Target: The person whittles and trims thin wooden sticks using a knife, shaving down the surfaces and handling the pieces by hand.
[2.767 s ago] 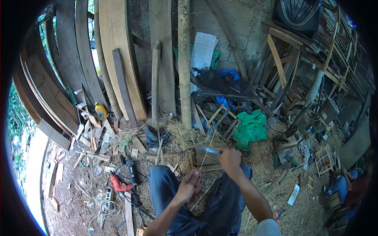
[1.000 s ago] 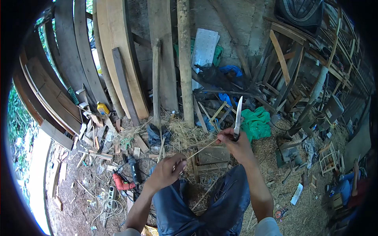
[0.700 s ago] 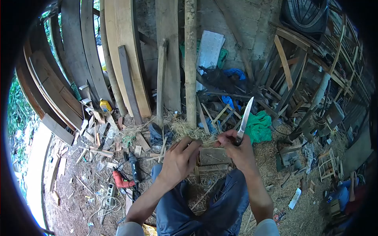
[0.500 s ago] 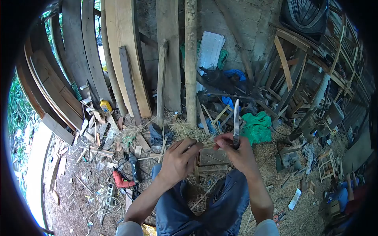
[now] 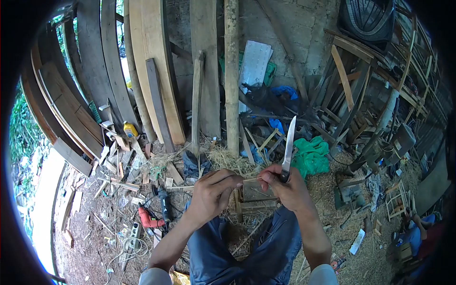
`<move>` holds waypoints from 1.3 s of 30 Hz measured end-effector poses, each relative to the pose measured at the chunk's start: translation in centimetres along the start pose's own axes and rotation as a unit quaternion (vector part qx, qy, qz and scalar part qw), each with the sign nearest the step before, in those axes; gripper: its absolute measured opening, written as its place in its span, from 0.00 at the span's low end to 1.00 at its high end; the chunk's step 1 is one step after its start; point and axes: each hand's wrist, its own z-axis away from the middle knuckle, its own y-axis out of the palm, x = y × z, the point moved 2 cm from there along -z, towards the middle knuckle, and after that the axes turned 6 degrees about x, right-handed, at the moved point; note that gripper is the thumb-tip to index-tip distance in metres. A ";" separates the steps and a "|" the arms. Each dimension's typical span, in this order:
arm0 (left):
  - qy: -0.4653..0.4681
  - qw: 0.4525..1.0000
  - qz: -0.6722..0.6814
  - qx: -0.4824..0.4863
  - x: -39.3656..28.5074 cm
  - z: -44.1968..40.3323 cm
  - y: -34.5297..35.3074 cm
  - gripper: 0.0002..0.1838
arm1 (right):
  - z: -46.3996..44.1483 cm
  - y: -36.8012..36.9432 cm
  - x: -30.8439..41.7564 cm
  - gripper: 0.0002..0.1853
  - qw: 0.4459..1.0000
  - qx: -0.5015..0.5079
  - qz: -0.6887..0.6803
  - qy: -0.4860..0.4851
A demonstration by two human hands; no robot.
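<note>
My right hand point(image 5: 288, 191) is closed round the dark handle of a knife point(image 5: 289, 145), whose blade points up and away from me. Between my two hands runs a thin pale wooden stick point(image 5: 251, 179), lying nearly level. My left hand point(image 5: 213, 194) pinches its left end, with the fingers curled and partly hiding it. The thumb and fingertips of my right hand touch the other end, beside the knife handle. Both hands are above my knees, in front of a small wooden block point(image 5: 256, 191).
A red power drill point(image 5: 149, 217), an angle grinder point(image 5: 165, 205) and a power strip point(image 5: 134, 232) lie at left among wood scraps. Tall planks point(image 5: 147, 71) lean at the back. Green cloth point(image 5: 311, 156) lies beyond my right hand. Another person point(image 5: 422, 235) sits at far right.
The knife blade has tilted to the right and shows more of its flat side. More of the stick shows between my hands. My left hand has shifted slightly.
</note>
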 end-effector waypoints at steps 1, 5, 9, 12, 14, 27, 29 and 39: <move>-0.006 1.000 0.018 -0.002 0.1 -0.1 0.0 0.10 | -0.2 -0.2 -0.2 0.08 1.000 0.000 0.001 -0.004; -0.119 0.987 0.106 0.009 -0.4 -0.7 0.1 0.07 | -0.9 -0.9 -0.6 0.09 0.998 -0.029 0.059 -0.016; -0.128 0.983 0.132 0.018 1.0 -0.8 0.7 0.06 | -1.4 -0.6 -0.5 0.10 0.997 -0.048 0.045 -0.029; -0.142 0.980 0.137 0.011 1.0 -1.0 0.8 0.06 | -2.0 -0.8 -1.3 0.13 0.997 -0.046 0.003 -0.064; -0.155 0.977 0.143 0.009 0.9 -1.3 0.8 0.06 | -1.7 -1.0 -0.7 0.12 0.998 -0.046 -0.018 -0.039; -0.217 0.924 0.313 -0.016 3.8 -2.2 4.1 0.08 | -2.2 -1.4 -7.7 0.11 0.996 -0.045 0.071 0.010; -0.218 0.914 0.341 -0.014 4.9 -2.4 5.1 0.08 | -2.1 -1.3 -9.4 0.11 0.996 -0.041 0.082 0.017; -0.248 0.942 0.211 -0.079 12.5 0.7 11.3 0.07 | -4.8 -3.2 -22.1 0.19 0.945 -0.110 0.259 0.166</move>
